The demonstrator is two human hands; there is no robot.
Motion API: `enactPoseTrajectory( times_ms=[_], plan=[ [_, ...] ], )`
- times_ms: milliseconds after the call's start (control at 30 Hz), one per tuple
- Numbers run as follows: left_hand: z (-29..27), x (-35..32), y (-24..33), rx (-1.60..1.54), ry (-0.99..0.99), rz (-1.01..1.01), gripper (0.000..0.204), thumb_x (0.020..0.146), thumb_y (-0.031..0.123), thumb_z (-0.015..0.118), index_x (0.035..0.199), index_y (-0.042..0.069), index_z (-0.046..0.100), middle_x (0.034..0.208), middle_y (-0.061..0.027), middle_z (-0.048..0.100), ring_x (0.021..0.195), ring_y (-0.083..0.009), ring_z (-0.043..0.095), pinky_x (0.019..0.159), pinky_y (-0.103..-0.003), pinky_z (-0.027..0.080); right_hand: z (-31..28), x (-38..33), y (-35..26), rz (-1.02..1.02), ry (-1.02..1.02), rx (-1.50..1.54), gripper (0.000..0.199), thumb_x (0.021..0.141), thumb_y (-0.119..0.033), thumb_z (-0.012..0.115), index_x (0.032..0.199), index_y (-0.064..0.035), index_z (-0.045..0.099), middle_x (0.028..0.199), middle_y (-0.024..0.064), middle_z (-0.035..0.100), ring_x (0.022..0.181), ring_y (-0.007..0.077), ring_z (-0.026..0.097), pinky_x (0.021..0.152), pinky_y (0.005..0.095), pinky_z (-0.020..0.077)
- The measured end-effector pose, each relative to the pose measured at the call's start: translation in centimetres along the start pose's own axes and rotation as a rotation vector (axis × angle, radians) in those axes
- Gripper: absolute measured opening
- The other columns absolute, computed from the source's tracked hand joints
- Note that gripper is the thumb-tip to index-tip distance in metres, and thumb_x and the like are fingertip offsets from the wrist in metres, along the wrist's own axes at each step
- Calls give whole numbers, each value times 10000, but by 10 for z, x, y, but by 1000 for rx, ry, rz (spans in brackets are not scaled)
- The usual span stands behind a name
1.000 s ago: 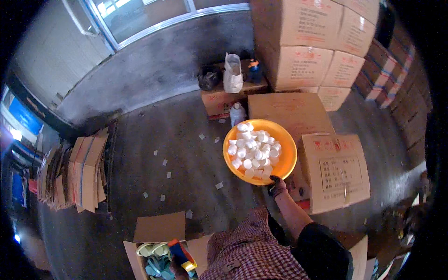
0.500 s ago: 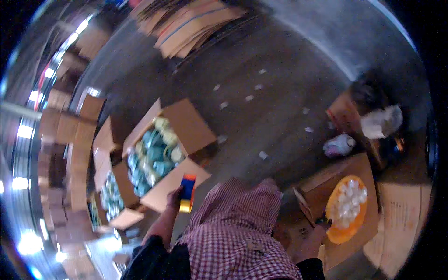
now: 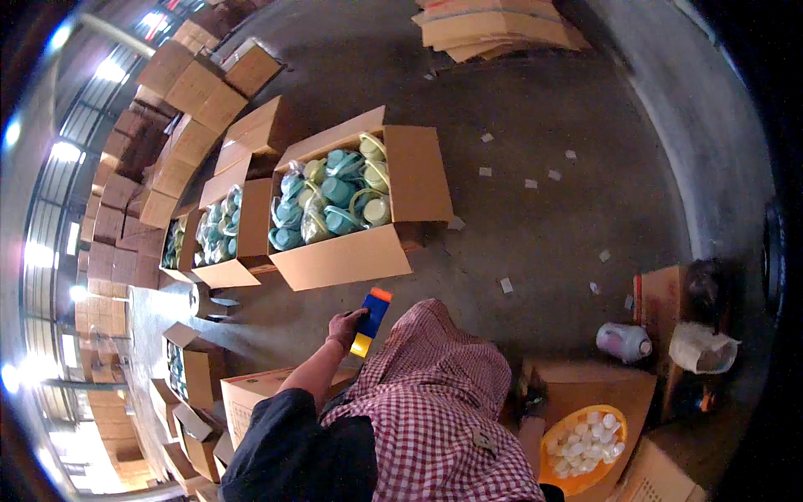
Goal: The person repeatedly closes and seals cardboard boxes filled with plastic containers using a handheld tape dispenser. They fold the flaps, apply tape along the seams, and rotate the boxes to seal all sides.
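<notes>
My left hand [image 3: 343, 328], held out over the floor, is closed round a flat oblong object [image 3: 374, 320], blue in the middle with an orange end and a yellow end; its exact kind is unclear. My right hand [image 3: 533, 400] looks dark and lies in shadow at the left side of an open cardboard box; its fingers do not show clearly. Beside it, an orange basin [image 3: 549, 437] rests on the box, holding many small whitish translucent pieces [image 3: 588, 443]. Ahead to the left, a large open carton [image 3: 339, 258] holds teal and pale green pails [image 3: 339, 191], some wrapped in clear plastic.
More open cartons [image 3: 226, 274] of similar pails stand left. Stacked boxes [image 3: 196, 92] line the far left. Flattened cardboard [image 3: 502, 25] lies at the back. Paper scraps [image 3: 506, 285] dot the floor. A pale plastic bottle [image 3: 623, 343] and a whitish bag [image 3: 703, 347] are at right.
My view has turned, shifting the pail cartons right and up in the picture. My left hand still holds the blue object. My right hand now appears farther from the basin's pieces.
</notes>
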State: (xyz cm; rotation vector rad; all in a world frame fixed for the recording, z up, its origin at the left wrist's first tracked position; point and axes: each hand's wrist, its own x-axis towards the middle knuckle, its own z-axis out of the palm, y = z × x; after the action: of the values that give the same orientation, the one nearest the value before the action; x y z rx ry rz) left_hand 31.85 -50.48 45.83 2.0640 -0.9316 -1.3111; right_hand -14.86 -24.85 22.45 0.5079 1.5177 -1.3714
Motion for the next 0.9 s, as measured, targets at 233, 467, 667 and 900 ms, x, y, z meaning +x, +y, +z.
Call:
enactPoseTrajectory(
  times_ms=[233, 467, 667, 900],
  plan=[
    [-47, -17, -43, -326, 115, -76, 332, 695, 301, 728, 809, 1, 642, 786, -81, 626, 685, -187, 597, 623, -338, 488, 85, -9, -43, -158, -249, -289, 213, 778, -187, 575, 972, -111, 622, 894, 83, 633, 737, 231, 602, 672, 367, 489],
    [-104, -21, -145, -597, 241, -292, 383, 697, 297, 724, 875, -29, 629, 765, -59, 612, 671, -174, 584, 620, -336, 484, 52, -16, 9, -131, -232, -581, 210, 788, -199, 571, 974, -125, 635, 894, 77, 642, 735, 221, 607, 683, 360, 487],
    [-149, -24, -176, -686, 463, -416, 426, 695, 357, 711, 815, -45, 635, 751, -65, 626, 692, -164, 586, 676, -336, 482, 63, 15, 6, -229, -320, -930, 209, 796, -209, 568, 976, -138, 646, 893, 72, 650, 733, 212, 612, 693, 355, 485],
    [-106, 37, -149, -631, 588, -514, 589, 635, 498, 712, 884, -32, 654, 938, -117, 646, 833, -204, 606, 763, -354, 450, 108, 101, -101, -914, -406, -1786, 222, 819, -225, 558, 962, -78, 644, 820, 76, 654, 706, 212, 616, 679, 354, 489]
  ],
)
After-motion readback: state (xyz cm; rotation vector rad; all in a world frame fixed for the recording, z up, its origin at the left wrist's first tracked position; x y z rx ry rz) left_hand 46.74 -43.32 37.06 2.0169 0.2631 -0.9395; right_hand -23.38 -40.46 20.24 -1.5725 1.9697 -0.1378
